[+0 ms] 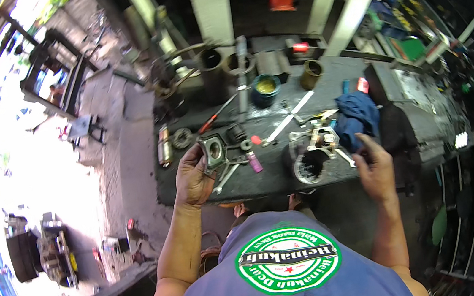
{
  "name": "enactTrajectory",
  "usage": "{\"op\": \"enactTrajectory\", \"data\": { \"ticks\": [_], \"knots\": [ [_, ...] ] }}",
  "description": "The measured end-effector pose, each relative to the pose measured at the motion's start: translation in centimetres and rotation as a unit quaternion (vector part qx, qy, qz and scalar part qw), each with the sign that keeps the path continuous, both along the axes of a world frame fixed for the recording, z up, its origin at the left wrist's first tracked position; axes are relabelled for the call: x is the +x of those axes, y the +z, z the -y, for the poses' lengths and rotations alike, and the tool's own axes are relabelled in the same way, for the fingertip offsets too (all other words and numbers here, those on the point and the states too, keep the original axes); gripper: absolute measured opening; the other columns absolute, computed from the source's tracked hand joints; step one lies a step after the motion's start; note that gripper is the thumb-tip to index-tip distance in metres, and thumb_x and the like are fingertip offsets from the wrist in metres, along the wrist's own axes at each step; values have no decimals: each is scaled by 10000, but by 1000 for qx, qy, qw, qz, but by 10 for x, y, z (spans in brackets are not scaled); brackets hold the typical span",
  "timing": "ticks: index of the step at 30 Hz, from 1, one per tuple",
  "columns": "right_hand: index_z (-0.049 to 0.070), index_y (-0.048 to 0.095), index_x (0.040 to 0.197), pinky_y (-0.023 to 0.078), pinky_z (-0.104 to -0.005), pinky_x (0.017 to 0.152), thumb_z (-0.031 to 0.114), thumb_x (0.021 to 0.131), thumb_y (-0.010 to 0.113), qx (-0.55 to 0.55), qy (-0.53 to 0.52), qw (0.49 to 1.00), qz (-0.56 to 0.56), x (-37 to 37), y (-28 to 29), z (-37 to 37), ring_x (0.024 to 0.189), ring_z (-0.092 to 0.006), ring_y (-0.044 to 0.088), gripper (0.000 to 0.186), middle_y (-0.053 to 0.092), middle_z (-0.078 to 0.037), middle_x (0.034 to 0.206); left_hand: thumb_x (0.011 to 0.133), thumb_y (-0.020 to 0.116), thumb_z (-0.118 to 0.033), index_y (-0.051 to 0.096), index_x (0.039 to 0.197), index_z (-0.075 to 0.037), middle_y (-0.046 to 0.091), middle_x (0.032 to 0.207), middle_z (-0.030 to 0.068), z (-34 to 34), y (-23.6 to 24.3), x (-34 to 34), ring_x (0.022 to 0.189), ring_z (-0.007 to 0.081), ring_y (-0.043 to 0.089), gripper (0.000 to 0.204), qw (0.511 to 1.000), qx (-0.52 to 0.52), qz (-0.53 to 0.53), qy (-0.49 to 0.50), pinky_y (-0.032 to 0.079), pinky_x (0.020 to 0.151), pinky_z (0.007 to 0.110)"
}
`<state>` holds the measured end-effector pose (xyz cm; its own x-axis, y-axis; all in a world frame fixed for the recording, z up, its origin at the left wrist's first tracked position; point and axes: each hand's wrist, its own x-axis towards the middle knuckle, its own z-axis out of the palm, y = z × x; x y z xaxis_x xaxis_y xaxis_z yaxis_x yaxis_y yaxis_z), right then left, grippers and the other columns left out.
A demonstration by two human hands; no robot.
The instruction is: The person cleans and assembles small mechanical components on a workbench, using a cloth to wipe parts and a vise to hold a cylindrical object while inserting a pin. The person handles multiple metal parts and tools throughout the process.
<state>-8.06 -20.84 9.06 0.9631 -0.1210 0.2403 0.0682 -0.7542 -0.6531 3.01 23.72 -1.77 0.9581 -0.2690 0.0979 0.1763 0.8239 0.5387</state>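
Observation:
My left hand (192,178) grips a squarish metal housing (214,151) with a round bore, held over the bench. My right hand (375,163) hangs at the front of a blue cloth (356,117), fingers apart and nothing visible in them. Left of it lie an open metal fitting with arms (325,140) and a cylindrical part (310,167) with a dark opening. Near the housing are wrenches (227,177), a small pink object (255,162), a screwdriver (209,121), a ring-shaped part (182,138) and a pale straight strip (289,118).
The dark workbench (254,187) holds a blue container (265,87) and several cylinders (212,76) at the back. A green-and-white steel frame (338,9) stands beyond. At left, machinery (41,254) sits on the sunlit ground; a metal rack (466,207) is at right.

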Motion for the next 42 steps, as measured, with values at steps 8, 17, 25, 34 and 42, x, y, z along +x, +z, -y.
{"op": "enactTrajectory", "data": {
  "ticks": [8,17,25,34,42],
  "knots": [
    [74,699,1479,554,-391,708,38,942,860,21,15,999,19,-20,5,60,741,-248,662,562,720,-115,988,917,782,70,802,1304,-70,734,1352,131,195,117,35,1239,363,708,412,631,575,520,21,587,1074,436],
    [74,699,1495,566,-354,702,10,950,836,61,66,996,4,-7,-6,68,782,-230,693,566,738,-110,1026,907,761,9,825,1277,-84,762,1370,117,226,119,20,1243,353,720,387,520,662,535,-63,575,1082,463],
    [51,716,1463,606,-407,901,11,954,819,87,121,989,6,26,-13,43,1038,-301,758,520,761,-178,1184,924,856,-69,721,1460,-91,710,1497,161,170,90,-14,1344,375,700,553,637,634,407,164,564,1139,472],
    [-60,666,1515,555,-301,1019,35,1142,671,200,-30,979,37,27,-44,52,1110,-154,700,385,754,-90,1243,984,789,-42,804,1272,-68,785,1230,122,-98,-68,-45,1077,288,787,289,546,716,-94,425,628,938,394],
    [-22,750,1395,598,-329,899,-81,1001,734,10,69,988,136,31,7,-26,952,-182,742,398,779,-118,1087,969,820,-210,834,1201,-154,724,1096,115,-135,-160,-15,1087,376,731,239,434,877,49,202,585,919,506]
  ]
}}
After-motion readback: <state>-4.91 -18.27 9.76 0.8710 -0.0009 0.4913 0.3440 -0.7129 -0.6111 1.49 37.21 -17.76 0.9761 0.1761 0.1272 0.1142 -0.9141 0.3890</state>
